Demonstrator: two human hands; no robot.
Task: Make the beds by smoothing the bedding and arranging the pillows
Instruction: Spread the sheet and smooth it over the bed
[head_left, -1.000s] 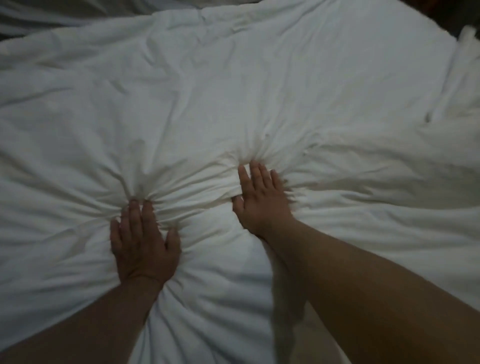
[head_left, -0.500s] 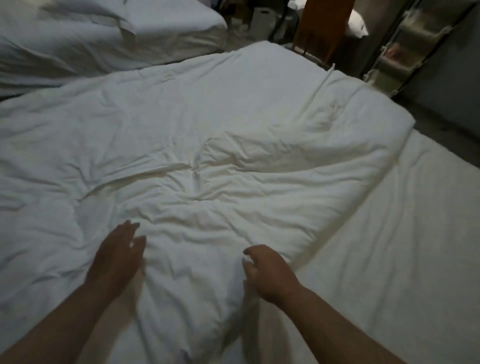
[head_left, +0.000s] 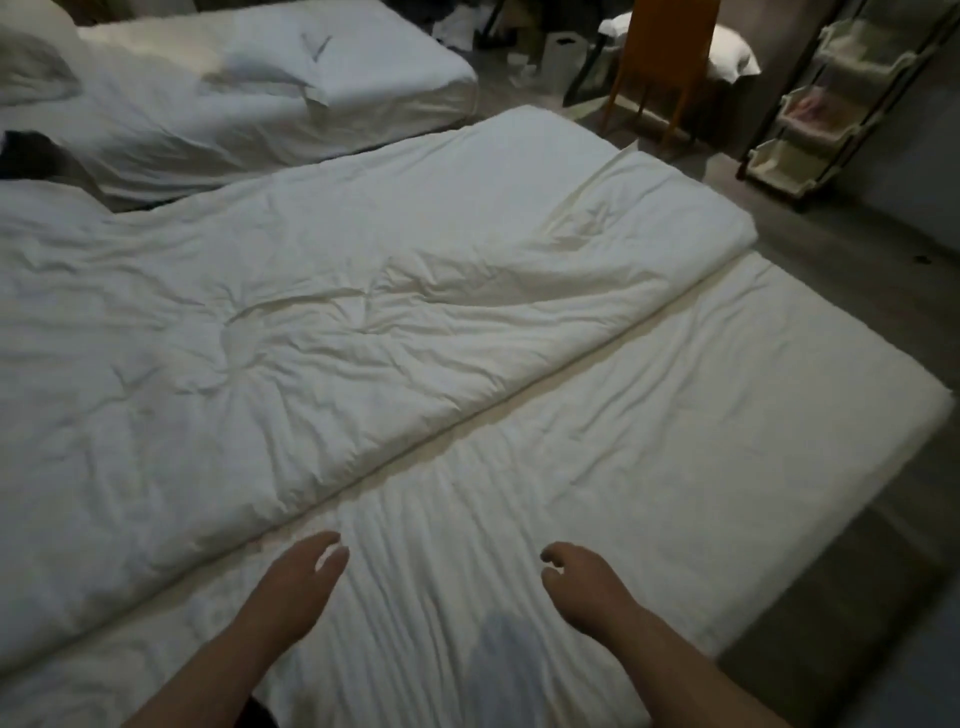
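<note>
While both hands are hovering w/ nothing held, left hand (head_left: 301, 582) fingers are stretching out loosely apart and right hand (head_left: 582, 590) fingers are hanging half-curled over the bare sheet nr the bed (head_left: 727, 441) near edge. Duvet (head_left: 311, 338) is covering the bed's left side, long axis running near-left to far-right, skewed. Prob best: gripping its near edge w/ hands wide, pulling evenly twd the right edge.

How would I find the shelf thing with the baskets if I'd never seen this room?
Start at the big near bed with the bare sheet. Look past its far right corner, across the grey floor, to the wall: the rack stands there. Its dark frame holds stacked pale bins, unlike the solid orange wooden piece to its left.
</note>
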